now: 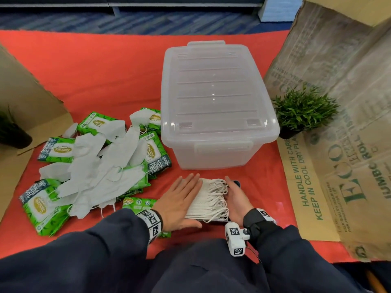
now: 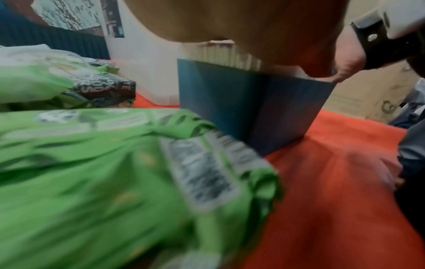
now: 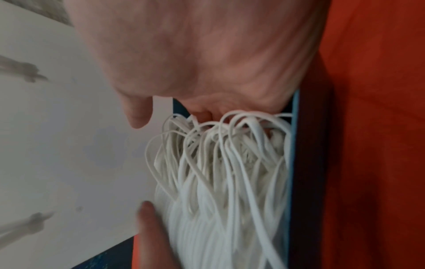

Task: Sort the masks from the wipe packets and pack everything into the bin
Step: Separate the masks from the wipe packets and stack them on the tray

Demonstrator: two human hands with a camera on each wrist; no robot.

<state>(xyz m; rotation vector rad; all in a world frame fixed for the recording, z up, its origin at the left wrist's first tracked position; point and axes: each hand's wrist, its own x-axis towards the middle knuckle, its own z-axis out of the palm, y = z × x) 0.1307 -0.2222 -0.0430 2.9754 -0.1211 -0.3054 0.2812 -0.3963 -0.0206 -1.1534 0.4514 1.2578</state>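
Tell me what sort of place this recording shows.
Probably a staged indoor workspace, not a home: a red cloth over the surface, flattened cardboard sheets propped as side walls, blue patterned carpet behind, and a small potted plant.
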